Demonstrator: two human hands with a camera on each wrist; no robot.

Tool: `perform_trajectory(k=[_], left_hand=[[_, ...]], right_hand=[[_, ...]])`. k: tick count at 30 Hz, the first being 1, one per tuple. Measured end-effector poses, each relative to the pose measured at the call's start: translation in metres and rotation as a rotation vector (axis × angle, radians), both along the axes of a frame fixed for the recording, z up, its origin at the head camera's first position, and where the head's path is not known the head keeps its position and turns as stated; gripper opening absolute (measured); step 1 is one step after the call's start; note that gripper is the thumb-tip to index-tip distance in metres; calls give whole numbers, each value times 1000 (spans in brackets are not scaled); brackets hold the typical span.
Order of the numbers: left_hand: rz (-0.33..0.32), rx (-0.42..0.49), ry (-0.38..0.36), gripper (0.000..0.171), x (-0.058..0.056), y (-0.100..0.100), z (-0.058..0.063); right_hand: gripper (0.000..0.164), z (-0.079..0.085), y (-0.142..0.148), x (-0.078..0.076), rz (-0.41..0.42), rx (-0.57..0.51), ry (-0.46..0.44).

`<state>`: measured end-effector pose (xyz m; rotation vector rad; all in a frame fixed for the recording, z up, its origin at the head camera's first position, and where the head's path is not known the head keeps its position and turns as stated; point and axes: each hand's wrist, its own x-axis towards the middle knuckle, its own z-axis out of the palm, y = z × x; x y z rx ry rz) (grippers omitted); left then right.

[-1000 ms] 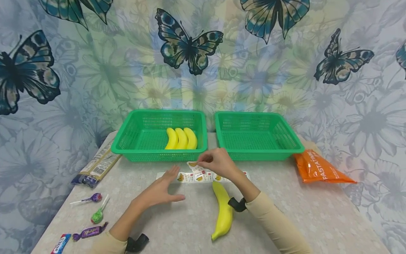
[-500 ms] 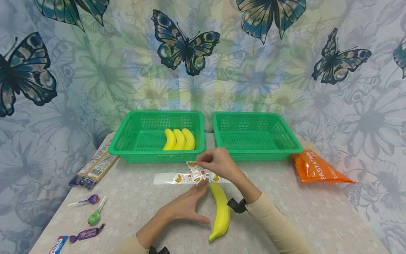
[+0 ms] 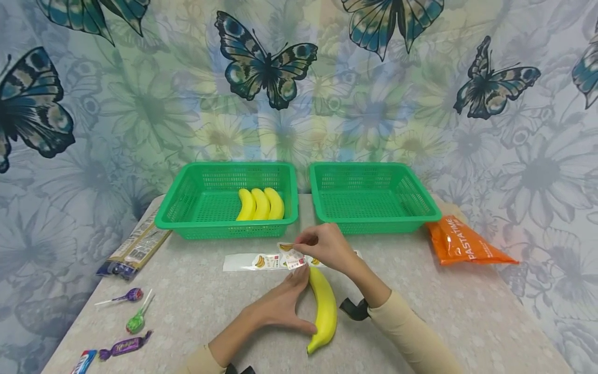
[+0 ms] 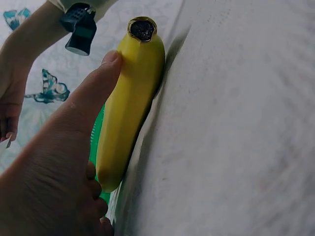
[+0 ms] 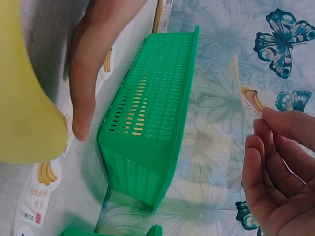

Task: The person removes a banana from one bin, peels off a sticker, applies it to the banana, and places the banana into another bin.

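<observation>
In the head view a single yellow banana [image 3: 326, 309] lies on the table. My left hand [image 3: 279, 303] reaches along its left side, fingers fairly straight near the top end. The left wrist view shows the thumb [image 4: 109, 64] against the banana's side. Between thumb and fingertips, my right hand [image 3: 330, 248] pinches a banana-printed sticker [image 3: 295, 259]. It is held raised, apart from the banana, in front of the baskets. A white sticker strip [image 3: 238, 263] lies flat behind the banana, partly covered by the held sticker and the right hand.
The left green basket [image 3: 187, 232] contains three bananas [image 3: 260, 204]; another green basket [image 3: 388, 226] stands to its right. An orange pasta bag [image 3: 462, 244] lies at right. At left are a long food packet [image 3: 135, 249], two lollipops [image 3: 136, 322], and wrapped sweets [image 3: 125, 346].
My left hand has moved right from the strip to the banana, and its thumb now touches it. The right hand keeps the sticker pinched, slightly lower in view.
</observation>
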<state>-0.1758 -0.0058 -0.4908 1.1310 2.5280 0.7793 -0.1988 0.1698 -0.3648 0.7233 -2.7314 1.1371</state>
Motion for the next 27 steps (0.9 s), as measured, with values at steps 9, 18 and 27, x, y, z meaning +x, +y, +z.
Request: perform_trajectory(k=[9,18,27], left_hand=[[19,14,65,131,-1,3,-6],[9,21,89,130,0,2,-5],[24,24,43,126,-1,2,-5]], right_hand=[[7,-5,8,9,-31,-15,-16],[6,-13,19,20,-108,-34,-93],[9,-43,38,30,-160,-123,-198]])
